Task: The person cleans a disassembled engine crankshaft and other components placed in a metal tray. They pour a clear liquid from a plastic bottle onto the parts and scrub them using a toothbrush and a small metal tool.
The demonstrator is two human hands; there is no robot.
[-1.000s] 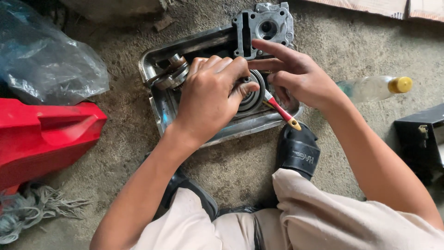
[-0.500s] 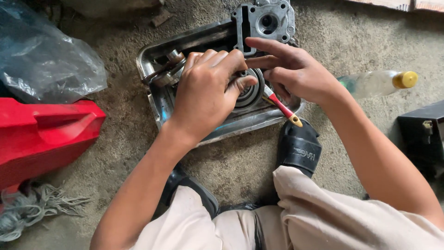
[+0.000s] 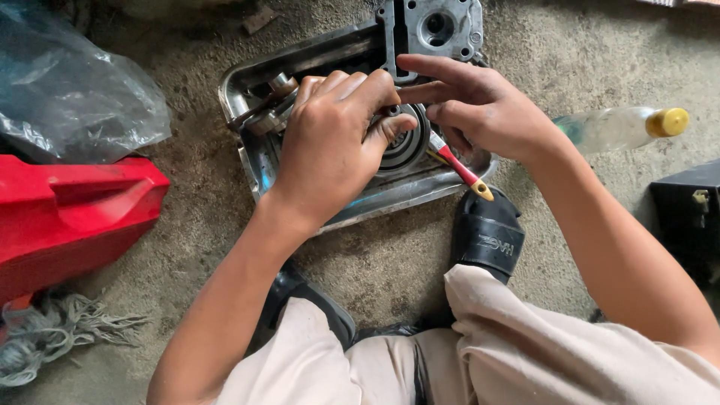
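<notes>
Concrete floor; hands (image 3: 405,127) hide round part (image 3: 405,146).

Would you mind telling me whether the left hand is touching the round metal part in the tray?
Touching: the head view shows the left hand lying over the round metal part, thumb pressed on its rim.

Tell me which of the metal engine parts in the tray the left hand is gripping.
The round ribbed part in the tray, under the left hand. The square block at the tray's far end lies untouched, and the shaft piece sits apart on the left.
</notes>
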